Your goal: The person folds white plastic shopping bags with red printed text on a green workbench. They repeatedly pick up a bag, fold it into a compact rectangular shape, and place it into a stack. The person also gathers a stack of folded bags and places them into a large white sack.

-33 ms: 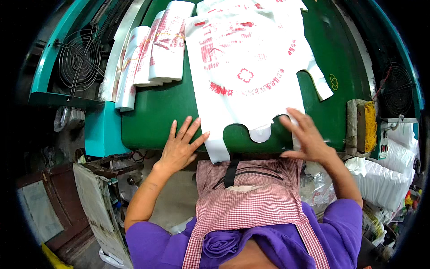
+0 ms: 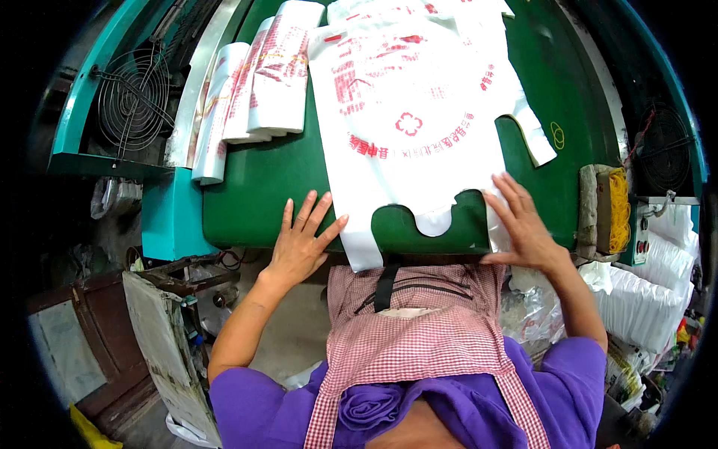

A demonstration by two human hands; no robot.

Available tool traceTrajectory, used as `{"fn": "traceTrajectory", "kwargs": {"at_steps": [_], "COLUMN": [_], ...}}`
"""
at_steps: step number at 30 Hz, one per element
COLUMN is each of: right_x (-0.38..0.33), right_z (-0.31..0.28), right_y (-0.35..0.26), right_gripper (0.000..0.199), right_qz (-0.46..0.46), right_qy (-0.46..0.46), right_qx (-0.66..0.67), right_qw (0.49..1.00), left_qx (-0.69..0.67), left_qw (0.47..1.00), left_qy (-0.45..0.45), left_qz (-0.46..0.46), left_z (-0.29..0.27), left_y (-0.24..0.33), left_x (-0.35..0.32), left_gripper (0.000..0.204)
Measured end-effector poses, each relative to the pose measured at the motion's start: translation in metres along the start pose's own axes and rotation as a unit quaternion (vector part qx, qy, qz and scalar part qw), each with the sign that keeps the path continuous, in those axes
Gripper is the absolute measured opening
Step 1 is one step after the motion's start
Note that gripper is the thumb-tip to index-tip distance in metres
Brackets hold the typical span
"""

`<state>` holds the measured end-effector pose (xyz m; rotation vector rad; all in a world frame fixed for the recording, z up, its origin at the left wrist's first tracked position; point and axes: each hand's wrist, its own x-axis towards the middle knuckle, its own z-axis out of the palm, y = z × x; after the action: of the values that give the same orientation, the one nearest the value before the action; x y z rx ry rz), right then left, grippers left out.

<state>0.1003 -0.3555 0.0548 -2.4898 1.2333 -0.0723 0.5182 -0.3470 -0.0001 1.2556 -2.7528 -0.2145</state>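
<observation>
White plastic carrier bags with red print (image 2: 419,97) lie flat on a green table surface (image 2: 284,202), their cut-out handles toward me at the front edge. My left hand (image 2: 299,232) rests open at the left handle strip, fingers spread on the green surface and the index fingertip touching the bag's edge. My right hand (image 2: 521,228) is open on the right, its fingers lying along the right handle strip and partly covering it. Neither hand grips anything. More white bags show under the top one, with a handle (image 2: 535,138) sticking out to the right.
Folded bundles of printed bags (image 2: 280,75) lie at the left. Yellow rubber bands (image 2: 557,135) lie on the right, and more hang in a yellow bunch (image 2: 618,209) at the right edge. Round wire fan guards (image 2: 134,101) flank the table; stacked white bags (image 2: 643,292) sit lower right.
My right hand has shifted slightly right, its fingers now at the outer edge of the right handle strip. My left hand has barely moved.
</observation>
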Motion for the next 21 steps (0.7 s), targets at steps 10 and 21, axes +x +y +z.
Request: {"fn": "traceTrajectory", "kwargs": {"at_steps": [10, 21], "right_x": [-0.029, -0.026], "right_z": [0.032, 0.066], "right_y": [0.049, -0.001], "right_gripper": [0.054, 0.067], "right_qz": [-0.021, -0.071], "right_qy": [0.153, 0.055], "right_qx": [0.131, -0.221], "right_qw": [0.979, 0.971], "left_qx": [-0.308, -0.216], "left_qw": [0.948, 0.971], "left_qy": [0.080, -0.040], "left_qz": [0.012, -0.090], "left_z": [-0.019, -0.028], "left_y": [-0.004, -0.007], "left_x": [0.062, 0.092], "left_gripper": [0.013, 0.026]}}
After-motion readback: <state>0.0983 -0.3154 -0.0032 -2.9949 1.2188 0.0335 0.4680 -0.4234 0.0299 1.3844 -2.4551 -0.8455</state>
